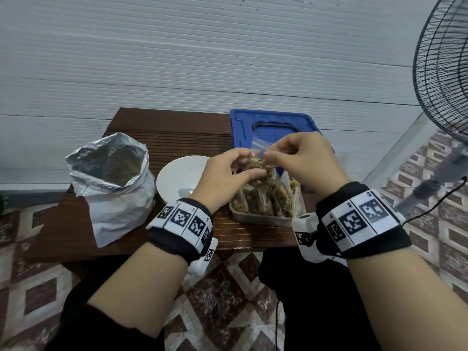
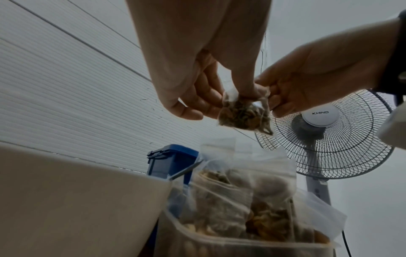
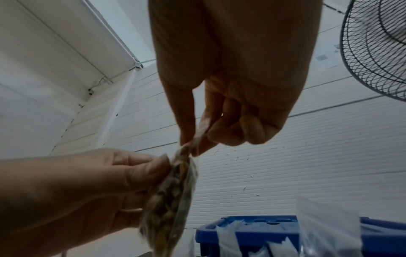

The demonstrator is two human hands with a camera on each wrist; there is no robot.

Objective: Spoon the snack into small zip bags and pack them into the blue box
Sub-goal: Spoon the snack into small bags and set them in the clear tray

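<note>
A small clear zip bag filled with brown-green snack hangs in the air above a clear plastic tub. My left hand pinches the bag's left side and top edge. My right hand pinches the zip strip at the top right between thumb and forefinger. The tub holds several filled zip bags standing upright. The blue box stands behind the tub with its lid on.
An open silver foil snack bag stands at the table's left. A white bowl with a white spoon in it sits between foil bag and tub. A standing fan is at the right, off the dark wooden table.
</note>
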